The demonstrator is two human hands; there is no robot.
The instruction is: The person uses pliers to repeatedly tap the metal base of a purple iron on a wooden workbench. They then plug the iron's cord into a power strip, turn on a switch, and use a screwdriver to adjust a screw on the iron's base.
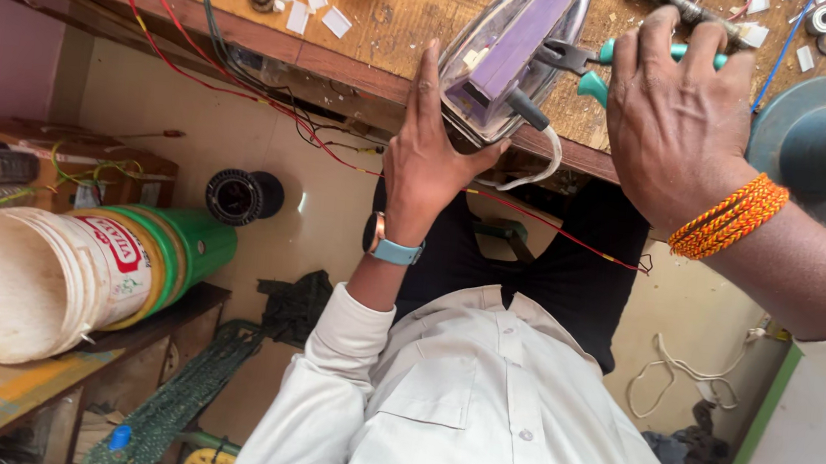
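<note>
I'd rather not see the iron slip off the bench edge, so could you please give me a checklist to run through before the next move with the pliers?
1. Left hand steadies the purple clothes iron from its rear end: ok.
2. Right hand grips the green-handled pliers: ok.
3. Plier tips on the right part of the iron: cannot tell, the contact point is too small to see.
4. Iron fully supported on the wooden bench: not ok, its rear overhangs the edge.
5. White cord clear of the pliers: ok, it hangs below.
6. Iron unplugged: cannot tell.
</note>
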